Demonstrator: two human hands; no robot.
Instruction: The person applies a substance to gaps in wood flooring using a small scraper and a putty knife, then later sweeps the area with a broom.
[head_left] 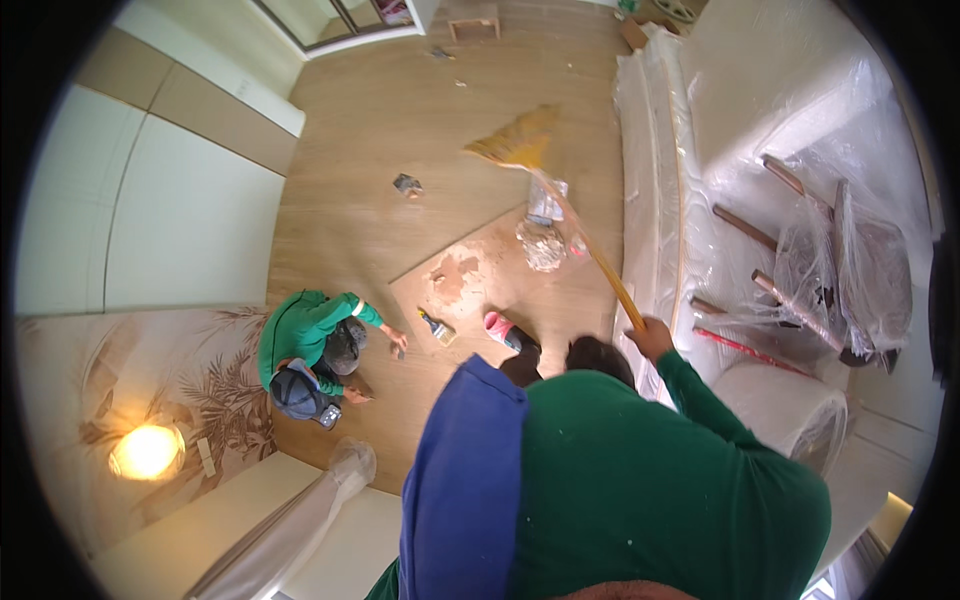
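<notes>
The long yellow handle of a broom (598, 258) is gripped in my right hand (651, 340), its fingers wrapped round the upper end. The broom's bristles (522, 140) fan out over the wooden floor ahead, slightly blurred. My left hand is out of sight, hidden behind my body and the blue cloth (465, 470) over my left shoulder. Beneath the handle, a crumpled whitish bag (541, 246) and a grey packet (548, 200) lie at the far corner of a flat board (510, 285). A paintbrush (436, 328) rests on the board's near part, close to my pink-fronted shoe (497, 325).
At left, a co-worker in green (310, 340) crouches by the wall, hands low near the floor. Plastic-wrapped mattresses (650, 170) and upturned furniture legs (745, 228) line the right side. Small debris (407, 186) lies on the floor; a small stool (474, 22) stands far off.
</notes>
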